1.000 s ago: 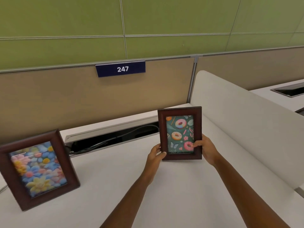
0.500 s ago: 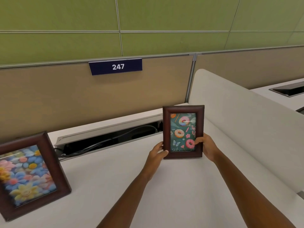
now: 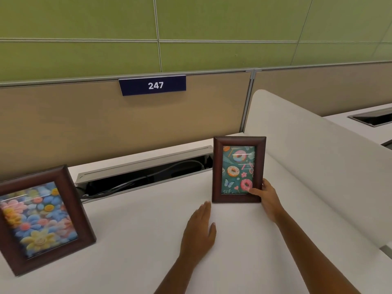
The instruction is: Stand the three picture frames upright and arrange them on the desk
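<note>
A small dark-wood frame with a donut picture stands upright on the white desk, right of centre. My right hand grips its lower right corner, thumb on the glass. My left hand lies flat and apart from the frame, just below its lower left corner, holding nothing. A larger dark-wood frame with a flower picture stands upright at the far left, leaning back slightly. A third frame is not in view.
An open cable tray with black cables runs along the desk's back edge between the frames. A beige partition with a blue "247" sign rises behind it. A white curved divider borders the desk on the right.
My left hand let go of the donut frame and dropped flat toward the desk. The frame now rests on the desk, held only by my right hand. The view shifted slightly.
</note>
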`<act>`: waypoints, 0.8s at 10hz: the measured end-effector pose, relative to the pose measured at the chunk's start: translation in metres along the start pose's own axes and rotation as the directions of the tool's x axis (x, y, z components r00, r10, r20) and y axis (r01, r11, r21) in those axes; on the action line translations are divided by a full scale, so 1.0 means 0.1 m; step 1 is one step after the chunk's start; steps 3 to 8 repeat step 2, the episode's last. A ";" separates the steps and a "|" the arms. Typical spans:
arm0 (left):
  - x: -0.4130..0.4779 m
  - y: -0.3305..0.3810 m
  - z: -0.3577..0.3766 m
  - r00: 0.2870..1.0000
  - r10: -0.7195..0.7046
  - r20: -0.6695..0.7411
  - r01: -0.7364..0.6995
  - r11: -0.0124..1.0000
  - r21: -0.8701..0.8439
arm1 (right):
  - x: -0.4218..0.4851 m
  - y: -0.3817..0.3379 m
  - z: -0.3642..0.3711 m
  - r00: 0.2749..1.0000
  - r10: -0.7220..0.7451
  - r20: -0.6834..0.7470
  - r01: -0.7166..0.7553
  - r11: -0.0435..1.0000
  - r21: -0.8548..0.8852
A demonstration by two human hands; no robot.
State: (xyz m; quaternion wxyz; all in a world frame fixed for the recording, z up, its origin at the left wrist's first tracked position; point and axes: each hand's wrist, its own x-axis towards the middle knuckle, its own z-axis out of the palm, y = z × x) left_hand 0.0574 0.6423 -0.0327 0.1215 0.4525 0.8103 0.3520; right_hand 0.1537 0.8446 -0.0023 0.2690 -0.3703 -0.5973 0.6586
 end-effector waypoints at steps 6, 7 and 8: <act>-0.36 0.00 -0.12 0.994 0.110 -0.029 -0.092 0.930 0.356 | -0.26 0.04 -0.01 0.986 -0.060 -0.157 0.049 0.996 -0.074; -0.36 0.00 -0.12 0.994 0.110 -0.029 -0.092 0.930 0.356 | -0.26 0.04 -0.01 0.986 -0.060 -0.157 0.049 0.996 -0.074; -0.36 0.00 -0.12 0.994 0.110 -0.029 -0.092 0.930 0.356 | -0.26 0.04 -0.01 0.986 -0.060 -0.157 0.049 0.996 -0.074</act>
